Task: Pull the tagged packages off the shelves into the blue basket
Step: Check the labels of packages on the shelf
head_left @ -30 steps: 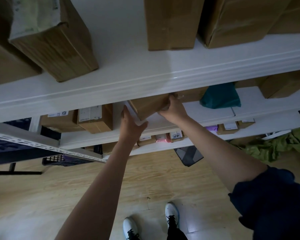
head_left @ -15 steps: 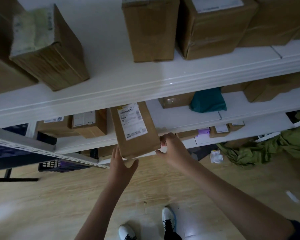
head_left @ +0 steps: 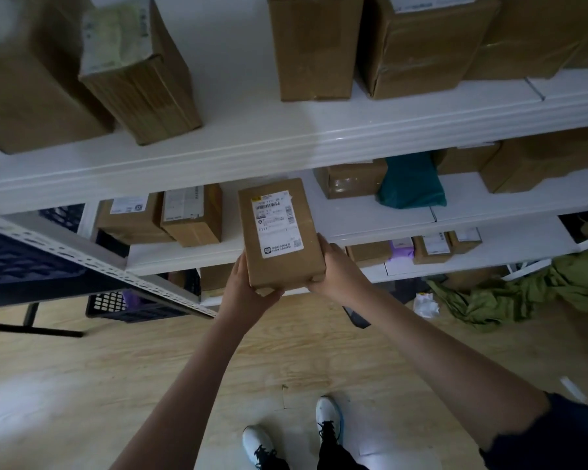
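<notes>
I hold a brown cardboard package (head_left: 286,262) with a white shipping label on top, clear of the white shelves (head_left: 286,144). My left hand (head_left: 248,293) grips its near left corner from below. My right hand (head_left: 336,269) clasps its near right side. The package hangs in front of the middle shelf, label facing up. A dark blue lattice basket (head_left: 129,307) sits on the floor at the left, partly hidden behind a slotted metal rail (head_left: 92,262). More labelled boxes (head_left: 190,215) stay on the middle shelf to the left.
Large brown boxes (head_left: 313,49) fill the top shelf. A teal bag (head_left: 411,184) and boxes lie on the middle shelf at the right. Small parcels (head_left: 431,247) line the lower shelf. Green cloth (head_left: 510,293) is heaped on the wooden floor at the right. My white shoes (head_left: 328,415) show below.
The package has come out from under the top shelf and moved toward me and to the right. Both hands have settled around its near end, and its label faces up.
</notes>
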Available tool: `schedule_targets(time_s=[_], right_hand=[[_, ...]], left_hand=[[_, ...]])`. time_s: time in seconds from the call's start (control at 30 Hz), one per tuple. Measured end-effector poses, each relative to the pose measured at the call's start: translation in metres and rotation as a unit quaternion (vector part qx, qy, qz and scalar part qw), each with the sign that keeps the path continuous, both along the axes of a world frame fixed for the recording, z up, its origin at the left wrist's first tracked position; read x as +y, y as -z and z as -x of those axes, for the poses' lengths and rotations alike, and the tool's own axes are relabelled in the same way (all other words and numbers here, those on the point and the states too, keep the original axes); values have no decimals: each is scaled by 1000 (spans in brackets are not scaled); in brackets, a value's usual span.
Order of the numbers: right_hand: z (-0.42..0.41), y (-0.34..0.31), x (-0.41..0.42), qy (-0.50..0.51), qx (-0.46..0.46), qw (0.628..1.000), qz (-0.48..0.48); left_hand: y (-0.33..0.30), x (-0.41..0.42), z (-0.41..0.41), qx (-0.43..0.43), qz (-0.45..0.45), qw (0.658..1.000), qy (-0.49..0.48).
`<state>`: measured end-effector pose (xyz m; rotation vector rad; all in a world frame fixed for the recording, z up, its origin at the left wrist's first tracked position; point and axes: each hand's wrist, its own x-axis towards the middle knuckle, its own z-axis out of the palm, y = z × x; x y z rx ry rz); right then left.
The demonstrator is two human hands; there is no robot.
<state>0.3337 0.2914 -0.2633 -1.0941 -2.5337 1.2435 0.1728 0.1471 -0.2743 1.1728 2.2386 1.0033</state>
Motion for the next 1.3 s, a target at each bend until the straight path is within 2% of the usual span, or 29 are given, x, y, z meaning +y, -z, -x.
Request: schedule_targets(time_s=[0.13, 0.37, 0.47, 0.6, 0.77, 0.97, 1.3], right_hand=[[-17, -12, -20, -9, 8, 999, -36], [-46, -55, -78, 31, 65, 993, -94], [-53, -59, -102, 45, 62, 993, -94], [-53, -62, -126, 61, 59, 991, -105], [-39, -63, -143, 55, 61, 991, -103], [-22, -55, -157, 67, 72, 989, -114], [-16, -56, -164, 83, 68, 986, -127]], left_hand=[[-11, -24, -15, 25, -33, 999, 4], [-64, -66, -40, 55, -139, 989, 14], [-67, -83, -45, 81, -148, 985, 40], [-70, -101, -40, 36, -125, 991, 25], [-71, -120, -26, 30, -136, 990, 32], [-68, -133, -6, 14, -151, 987, 52], [-62, -132, 5, 35, -146, 985, 80]])
